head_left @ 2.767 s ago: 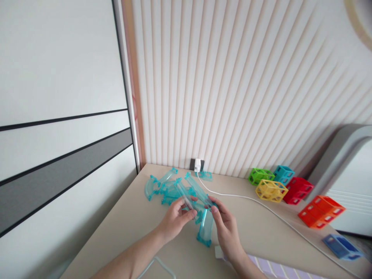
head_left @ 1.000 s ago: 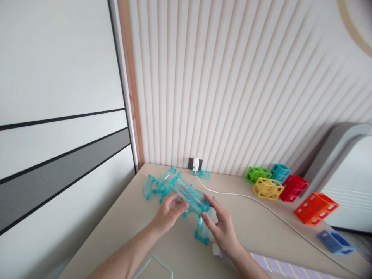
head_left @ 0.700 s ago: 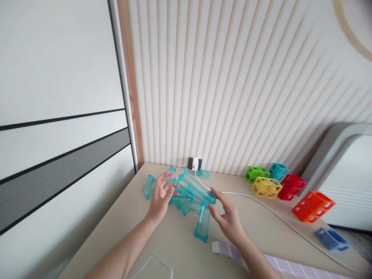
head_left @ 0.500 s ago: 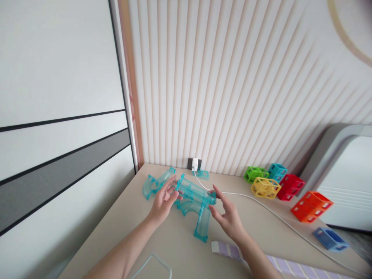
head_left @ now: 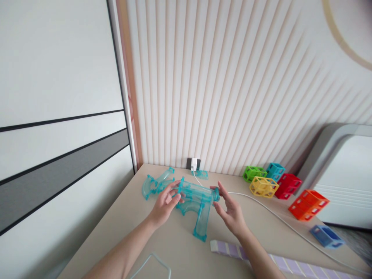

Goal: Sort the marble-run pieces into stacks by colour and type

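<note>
The left hand (head_left: 162,203) and right hand (head_left: 233,214) grip opposite ends of the teal tube (head_left: 198,189), best squeezed evenly (thin walls, probably).

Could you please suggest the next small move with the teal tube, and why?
Perhaps close the right hand more firmly on the teal tube: its thumb and forefinger stand spread about one end, while the left hand is at the other.

Wht plug (head_left: 194,164) in blk socket (head_left: 189,163), w/ cord (head_left: 258,198) running R past yel block (head_left: 264,186) & red block (head_left: 287,186).
</note>
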Demonstrator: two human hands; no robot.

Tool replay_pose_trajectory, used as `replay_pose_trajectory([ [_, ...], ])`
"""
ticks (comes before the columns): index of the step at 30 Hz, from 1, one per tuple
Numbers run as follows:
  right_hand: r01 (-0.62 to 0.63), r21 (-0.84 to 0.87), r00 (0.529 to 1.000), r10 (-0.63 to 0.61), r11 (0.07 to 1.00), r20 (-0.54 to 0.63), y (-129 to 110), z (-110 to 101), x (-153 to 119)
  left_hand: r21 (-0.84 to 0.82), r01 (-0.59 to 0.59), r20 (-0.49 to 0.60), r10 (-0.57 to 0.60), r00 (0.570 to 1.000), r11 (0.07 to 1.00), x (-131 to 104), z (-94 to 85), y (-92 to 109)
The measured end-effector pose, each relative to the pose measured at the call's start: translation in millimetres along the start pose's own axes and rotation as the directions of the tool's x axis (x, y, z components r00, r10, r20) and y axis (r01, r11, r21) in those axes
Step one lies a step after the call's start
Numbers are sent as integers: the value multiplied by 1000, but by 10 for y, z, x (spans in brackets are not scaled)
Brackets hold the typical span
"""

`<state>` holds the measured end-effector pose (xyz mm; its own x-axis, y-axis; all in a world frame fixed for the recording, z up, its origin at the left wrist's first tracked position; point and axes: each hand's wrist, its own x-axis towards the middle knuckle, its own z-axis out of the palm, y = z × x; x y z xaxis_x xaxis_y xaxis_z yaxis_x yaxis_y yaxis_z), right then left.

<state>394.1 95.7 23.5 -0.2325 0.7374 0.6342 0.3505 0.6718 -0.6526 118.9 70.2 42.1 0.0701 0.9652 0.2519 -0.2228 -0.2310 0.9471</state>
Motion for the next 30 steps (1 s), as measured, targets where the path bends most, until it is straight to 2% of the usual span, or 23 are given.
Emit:
replay_pose_trajectory([
  [6,18,-34,1000,-17,999,24,-75,-22,20,0,-18,41,18,999,1000,-7,-32,-51],
  [22,21,-41,999,-19,999,47,-63,-11,34,-132,6,30,-2,1000,991,18,-39,-132],
  [30,-26,-14,999,26,1000,43,-87,-32,30,-97,7,-23,-10,1000,995,32,-27,-125],
])
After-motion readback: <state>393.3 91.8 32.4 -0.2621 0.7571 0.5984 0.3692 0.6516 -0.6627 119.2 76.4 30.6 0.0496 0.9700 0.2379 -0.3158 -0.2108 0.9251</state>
